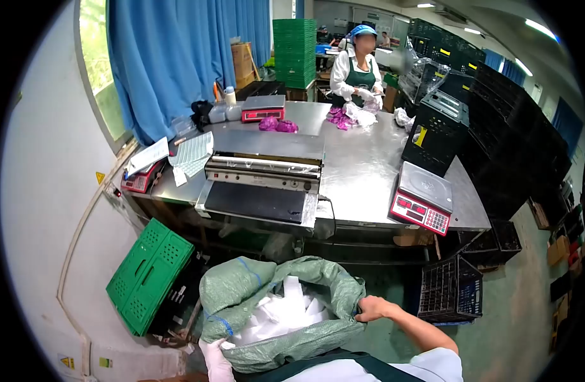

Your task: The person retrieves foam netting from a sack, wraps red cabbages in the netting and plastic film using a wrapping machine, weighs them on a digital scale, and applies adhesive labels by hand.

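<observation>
Right in front of my body is a green woven sack [276, 350], its mouth wide and its rim rolled outward. White strips or pieces [286, 312], perhaps paper or foam, fill the inside. My right hand [374, 309], bare, is closed on the right side of the sack's rim. At the lower left, my left hand [216, 361] wears a white glove and grips the near left edge of the sack; its fingertips are partly hidden by the fabric.
Beyond the sack stands a metal table [362, 165] with a film wrapping machine [264, 184] and a red digital scale [423, 197]. A co-worker [358, 70] stands across it. Green crates [149, 274] lean at left; a black crate [451, 290] sits at right.
</observation>
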